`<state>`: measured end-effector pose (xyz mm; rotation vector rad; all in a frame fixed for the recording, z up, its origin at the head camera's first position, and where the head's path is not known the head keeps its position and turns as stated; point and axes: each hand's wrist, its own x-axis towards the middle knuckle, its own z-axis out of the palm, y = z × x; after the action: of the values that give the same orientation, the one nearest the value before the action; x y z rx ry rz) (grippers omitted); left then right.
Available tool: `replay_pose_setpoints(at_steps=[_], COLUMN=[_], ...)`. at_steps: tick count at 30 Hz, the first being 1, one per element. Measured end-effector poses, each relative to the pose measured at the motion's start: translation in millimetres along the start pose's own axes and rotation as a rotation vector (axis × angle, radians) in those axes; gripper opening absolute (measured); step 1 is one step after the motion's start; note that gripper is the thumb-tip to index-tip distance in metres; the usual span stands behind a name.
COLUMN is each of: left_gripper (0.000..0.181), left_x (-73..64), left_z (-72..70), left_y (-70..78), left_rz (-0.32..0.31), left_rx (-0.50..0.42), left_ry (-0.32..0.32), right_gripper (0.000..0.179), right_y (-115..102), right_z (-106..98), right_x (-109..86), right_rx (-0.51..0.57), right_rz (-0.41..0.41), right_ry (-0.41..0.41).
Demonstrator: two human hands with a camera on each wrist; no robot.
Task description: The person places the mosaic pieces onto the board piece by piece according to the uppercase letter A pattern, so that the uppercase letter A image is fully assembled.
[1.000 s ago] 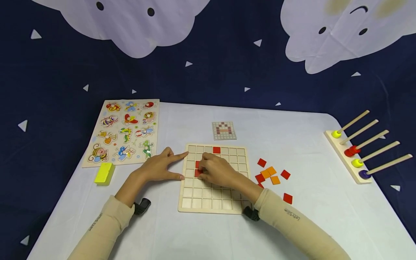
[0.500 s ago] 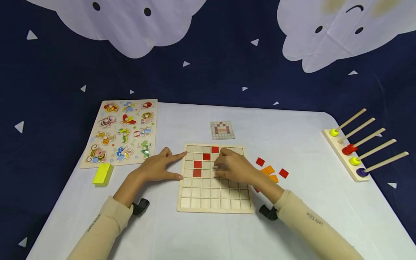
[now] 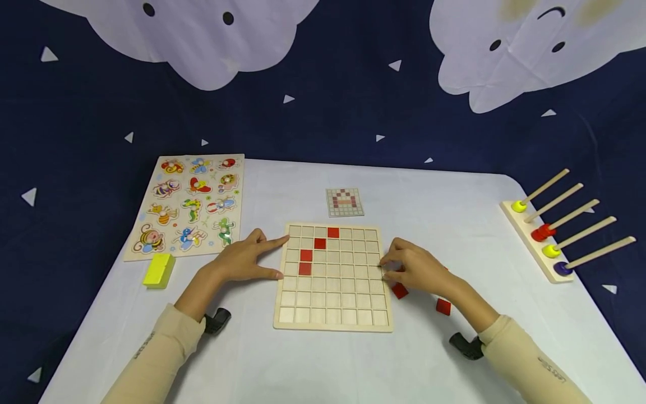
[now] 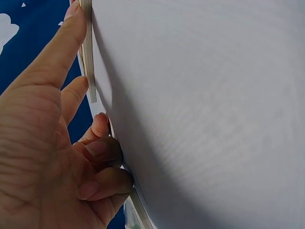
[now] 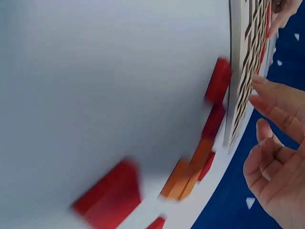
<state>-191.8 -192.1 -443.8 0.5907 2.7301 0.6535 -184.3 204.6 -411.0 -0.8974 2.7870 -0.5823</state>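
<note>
In the middle of the worktop lies a wooden grid board, flat, with four red tiles seated in its cells. The left hand sets its straight forefinger and thumb, spread well apart, against the board's left edge, and its other fingers curl beneath without holding anything. That contact is probably meant to keep the board from sliding. The right hand is at the right rim, its thumb and forefinger tips slightly apart, with no tile visible between them; whether they touch the rim I cannot tell. Loose red pieces and orange pieces lie just off that side, likely put there for an easy reach. A small pattern card lies beyond the far edge, presumably where it can be seen past both arms.

The board looks about square, so no long axis stands out; its sides run roughly away from the person and its far edge faces the card. Each tile is square too, sitting straight in its cell. Together, though, the four make a line: from the fourth cell of the far row it steps diagonally nearer and leftward to the second column, then one cell straight toward the person, much like the left side of the card's figure.
</note>
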Motion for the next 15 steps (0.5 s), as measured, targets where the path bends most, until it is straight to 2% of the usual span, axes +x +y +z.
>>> replay_pose_setpoints(at_steps=[6,15], left_gripper=[0.089,0.089], left_x=[-0.8,0.2], left_z=[0.6,0.7], left_y=[-1.0,-0.3], left_rz=[-0.006,-0.012], left_rx=[-0.001,-0.001], left_ry=[-0.003,-0.005], right_gripper=[0.024,0.026], right_y=[17,29], right_z=[-5,-2], right_x=[-16.6,-25.5], right_rx=[-0.012,-0.065], right_rz=[0.044,0.002], right_ry=[-0.016,-0.005])
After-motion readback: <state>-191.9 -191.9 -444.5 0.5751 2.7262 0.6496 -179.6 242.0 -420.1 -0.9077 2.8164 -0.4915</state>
